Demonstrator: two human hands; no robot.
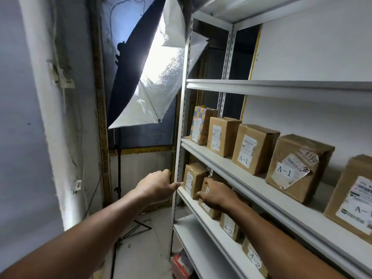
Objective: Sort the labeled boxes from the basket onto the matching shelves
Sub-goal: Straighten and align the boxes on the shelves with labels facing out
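Box (209, 200), cardboard, A-2 shelf (193, 200), second from left end. Judged light, stiff, dry; best gripped across side faces. Right hand (216, 196) laid on top, fingers curled over front edge. Left hand (159, 184) at upright post (180, 158); fingers curled, grip cannot be told.

Brown cardboard boxes (254, 149), one blue-yellow checkered box (201, 123), white shelves (261, 88).

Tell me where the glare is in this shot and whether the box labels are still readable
Head view: the softbox left of the shelf upright blows out to white glare; the A-1 boxes stay readable, the A-2 boxes sit in shadow under the shelf; the label under the right hand is mostly covered; wide-angle distortion bends the shelf edges; the left hand looks sharp.
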